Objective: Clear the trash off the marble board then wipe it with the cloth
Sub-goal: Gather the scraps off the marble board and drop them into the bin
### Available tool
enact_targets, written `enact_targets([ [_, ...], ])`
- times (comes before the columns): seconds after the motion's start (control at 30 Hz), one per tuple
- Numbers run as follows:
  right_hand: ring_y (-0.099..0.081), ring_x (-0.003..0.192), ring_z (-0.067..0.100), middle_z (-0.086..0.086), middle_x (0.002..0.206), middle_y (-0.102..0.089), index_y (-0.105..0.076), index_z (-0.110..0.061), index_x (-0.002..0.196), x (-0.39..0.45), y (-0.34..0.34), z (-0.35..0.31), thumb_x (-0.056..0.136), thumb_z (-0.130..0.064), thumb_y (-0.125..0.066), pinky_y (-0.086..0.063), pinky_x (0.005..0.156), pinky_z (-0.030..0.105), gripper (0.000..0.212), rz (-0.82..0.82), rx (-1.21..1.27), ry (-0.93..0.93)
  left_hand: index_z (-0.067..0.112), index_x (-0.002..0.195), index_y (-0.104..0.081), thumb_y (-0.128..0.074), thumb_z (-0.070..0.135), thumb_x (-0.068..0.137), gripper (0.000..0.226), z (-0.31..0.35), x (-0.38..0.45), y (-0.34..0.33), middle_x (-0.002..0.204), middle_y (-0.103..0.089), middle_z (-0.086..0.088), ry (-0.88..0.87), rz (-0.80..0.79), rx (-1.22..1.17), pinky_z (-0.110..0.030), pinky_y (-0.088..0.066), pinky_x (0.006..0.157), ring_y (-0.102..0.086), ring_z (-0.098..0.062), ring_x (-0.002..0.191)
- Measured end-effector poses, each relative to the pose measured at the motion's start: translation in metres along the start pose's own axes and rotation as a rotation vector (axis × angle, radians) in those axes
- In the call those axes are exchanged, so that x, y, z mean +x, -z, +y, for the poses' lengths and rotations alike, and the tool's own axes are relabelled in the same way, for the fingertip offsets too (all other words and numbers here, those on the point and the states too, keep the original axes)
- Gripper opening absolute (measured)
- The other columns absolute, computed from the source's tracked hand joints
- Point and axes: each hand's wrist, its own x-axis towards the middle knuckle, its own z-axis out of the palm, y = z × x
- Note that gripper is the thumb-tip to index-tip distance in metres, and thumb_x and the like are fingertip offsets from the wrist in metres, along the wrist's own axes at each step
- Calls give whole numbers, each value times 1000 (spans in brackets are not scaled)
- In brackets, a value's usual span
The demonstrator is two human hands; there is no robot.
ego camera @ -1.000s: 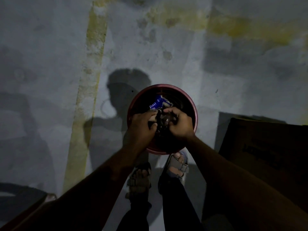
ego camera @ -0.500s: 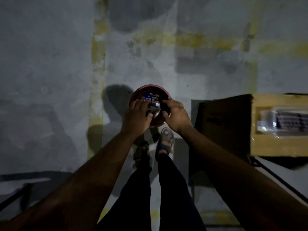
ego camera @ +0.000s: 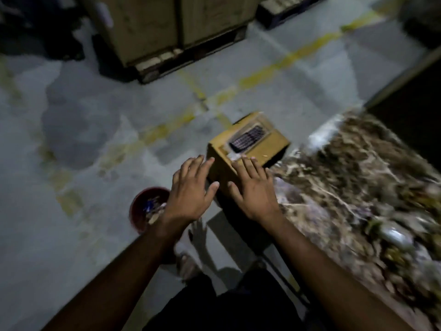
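Grey concrete floor (ego camera: 71, 235) lies below; both arms reach forward, left hand (ego camera: 191, 189) and right hand (ego camera: 253, 189) flat, fingers spread, empty, above the red bin (ego camera: 139, 211).

Trash bin (ego camera: 145, 211) on floor, left of box (ego camera: 248, 151); marble board (ego camera: 358, 177) right.

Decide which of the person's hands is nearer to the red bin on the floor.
Left. The left hand hovers beside the red bin, its wrist overlapping the rim in view; the right hand is further off, towards the marble board.
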Motion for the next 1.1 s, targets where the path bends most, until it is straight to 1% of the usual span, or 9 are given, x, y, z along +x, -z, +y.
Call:
enact_targets([
  [0.1,-18,156,24,3,167,-28,-40,-30,151,-43,25,62,95,-56,-27,-21,121,54,64,99,19,-170,25,153,-36,-48,48,97,61,68,24,-10,159,-36,-4,-192,-11,54,-49,-31,112,-27,-27,146],
  [0.2,-14,157,22,1,169,-22,-36,-33,154,-86,44,127,93,-58,-23,-17,123,54,67,166,60,-318,23,151,-40,-35,55,91,68,140,44,-37,158,-38,-6,-307,-76,71,-53,-35,112,-31,-30,145],
  [0.3,-11,157,22,1,170,-19,-36,-34,155,-136,61,207,91,-61,-17,-16,123,54,72,234,78,-433,25,153,-36,-29,58,91,71,223,58,-81,160,-36,-6,-423,-147,67,-55,-28,118,-27,-30,148],
  [0.43,-6,158,21,0,171,-14,-32,-35,155,-201,75,305,97,-58,-26,-11,123,52,63,256,89,-569,29,154,-32,-41,54,100,60,325,60,-137,161,-33,-2,-521,-223,37,-55,-29,116,-24,-26,149],
  [0.53,-5,157,23,2,171,-11,-28,-34,157,-245,84,364,97,-57,-27,-15,123,54,65,258,124,-657,27,152,-36,-33,58,98,63,385,57,-174,158,-38,-1,-601,-259,38,-53,-32,115,-29,-24,145],
  [0.63,-8,156,26,3,170,-10,-28,-33,157,-276,85,399,95,-61,-22,-16,122,52,68,295,158,-709,25,152,-37,-29,60,98,64,415,54,-203,157,-39,-1,-651,-318,38,-53,-34,114,-28,-25,145],
  [0.77,-15,156,26,1,170,-16,-36,-32,153,-304,75,428,97,-59,-33,-20,122,52,62,418,270,-757,27,154,-33,-31,64,97,68,432,50,-224,159,-34,-1,-712,-383,31,-53,-32,115,-24,-25,147],
  [0.93,-37,142,23,0,156,-39,-51,-25,141,-335,52,428,96,-47,-50,-38,111,55,49,749,352,-704,32,156,-29,-36,70,95,72,424,53,-240,161,-29,5,-743,-473,-53,-51,-31,114,-24,-22,145],
  [1.1,-31,147,30,4,164,-30,-44,-35,145,-338,19,412,93,-64,-44,-26,116,56,60,704,340,-869,33,155,-27,-27,81,90,81,416,47,-257,161,-26,3,-713,-531,-73,-53,-25,115,-22,-23,145],
])
